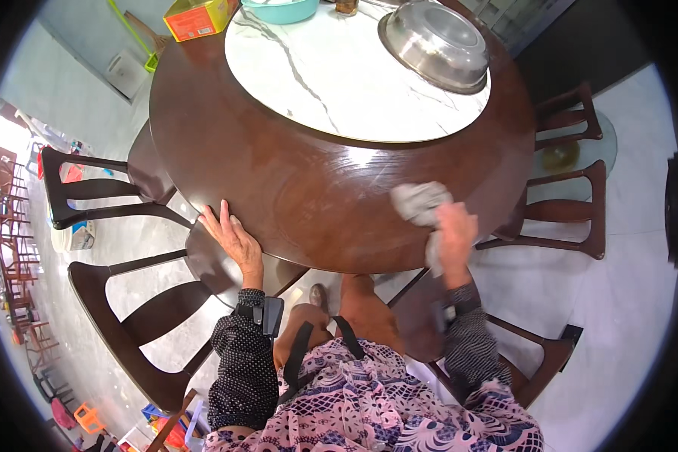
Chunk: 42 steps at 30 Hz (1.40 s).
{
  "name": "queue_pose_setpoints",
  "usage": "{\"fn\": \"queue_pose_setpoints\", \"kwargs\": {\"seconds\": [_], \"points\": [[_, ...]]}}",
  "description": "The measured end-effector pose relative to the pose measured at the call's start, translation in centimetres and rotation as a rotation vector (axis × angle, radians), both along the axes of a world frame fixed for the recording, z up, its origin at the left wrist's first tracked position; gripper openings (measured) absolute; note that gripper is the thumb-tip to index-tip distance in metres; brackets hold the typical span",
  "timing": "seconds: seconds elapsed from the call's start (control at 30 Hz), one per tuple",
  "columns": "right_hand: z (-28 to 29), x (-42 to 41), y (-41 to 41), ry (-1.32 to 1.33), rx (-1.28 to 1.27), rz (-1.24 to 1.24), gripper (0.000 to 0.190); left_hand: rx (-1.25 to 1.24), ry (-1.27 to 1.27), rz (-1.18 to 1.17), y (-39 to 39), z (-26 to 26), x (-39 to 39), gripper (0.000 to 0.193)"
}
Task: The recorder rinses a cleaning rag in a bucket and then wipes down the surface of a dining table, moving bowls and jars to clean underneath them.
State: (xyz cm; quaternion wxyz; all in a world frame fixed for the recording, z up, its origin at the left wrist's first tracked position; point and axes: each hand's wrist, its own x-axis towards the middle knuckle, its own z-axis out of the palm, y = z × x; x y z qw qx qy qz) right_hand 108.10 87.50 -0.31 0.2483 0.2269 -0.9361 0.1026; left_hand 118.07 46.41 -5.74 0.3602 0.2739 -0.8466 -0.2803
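A light grey cloth (421,202) is gripped in my right hand (456,234), over the near right part of a round dark wooden table (294,192). Hand and cloth are blurred, and a loose end of the cloth hangs down beside the wrist. My left hand (234,240) rests at the table's near left edge, fingers spread, with nothing in it. On the tabletop sits a round white marble-patterned turntable (350,85) with grey veins. An upturned stainless steel basin (438,45) lies on its right side.
A turquoise plastic basin (282,10) and a glass of brown liquid (346,7) stand on the turntable's far side. At the table's far left is a red and yellow box (198,21). Dark wooden chairs (166,313) surround the table. A white bucket (70,236) stands on the floor.
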Motion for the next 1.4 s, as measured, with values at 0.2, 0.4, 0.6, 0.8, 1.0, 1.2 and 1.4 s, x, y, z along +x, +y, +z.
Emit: {"fn": "queue_pose_setpoints", "kwargs": {"seconds": [0.2, 0.4, 0.6, 0.8, 1.0, 1.2, 1.4], "points": [[-4.9, -8.9, 11.5, -0.016, -0.107, -0.37, 0.036, 0.004, 0.016, -0.022, 1.2, -0.7, -1.2, 0.042], [-1.4, 3.0, -10.0, -0.19, -0.376, 0.092, 0.054, -0.037, 0.032, 0.0, -0.5, -0.7, 0.0, 0.041], [0.1, 11.2, -19.3, -0.314, -0.468, 0.511, 0.026, -0.129, -0.047, 0.005, -1.5, -1.6, -0.3, 0.04], [0.0, 6.9, -6.9, -0.21, -0.46, 0.27, 0.025, -0.243, -0.109, -0.021, -2.4, -1.4, -0.7, 0.042], [-0.2, 1.7, 8.1, -0.121, -0.251, -0.132, 0.023, -0.244, -0.183, -0.063, -2.4, -1.0, 1.5, 0.041], [-1.4, -9.5, 21.5, -0.177, -0.238, -0.121, 0.027, -0.112, -0.203, -0.127, -2.2, 0.0, 1.8, 0.043], [-3.3, -24.5, 30.0, -0.143, -0.122, -0.17, 0.029, -0.072, -0.488, 0.067, -2.5, 1.7, 1.8, 0.048]]}}
